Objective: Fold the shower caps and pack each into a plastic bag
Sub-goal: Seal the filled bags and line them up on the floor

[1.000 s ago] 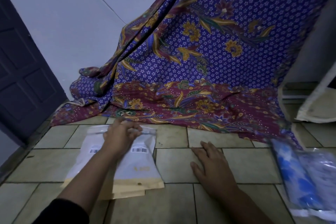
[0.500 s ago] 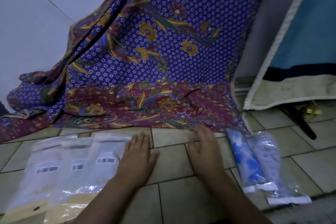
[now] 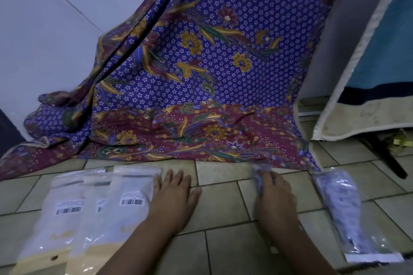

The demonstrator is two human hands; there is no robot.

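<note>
Three flat plastic bags with barcode labels lie fanned on the tiled floor at the left; the nearest one [image 3: 131, 198] touches my left hand [image 3: 174, 198]. That hand rests flat on the tiles with straight fingers and holds nothing. My right hand [image 3: 276, 201] lies over a blue-patterned shower cap in a bag [image 3: 259, 177], whose far end sticks out past my fingers; the grip looks closed on it, though motion blur hides the fingers. A second, pale packed shower cap [image 3: 342, 210] lies on the floor to the right of that hand.
A purple and maroon batik cloth [image 3: 201, 96] hangs down the wall and spreads onto the floor just behind the hands. A mattress [image 3: 368, 96] leans at the right, with a black bar [image 3: 388, 158] under it. A dark door edge [image 3: 9, 131] is at the left.
My right hand went right onto the blue packed cap, and the cap has shifted left under it, away from the pale one. The view swung right; the left hand stays flat beside the bags.
</note>
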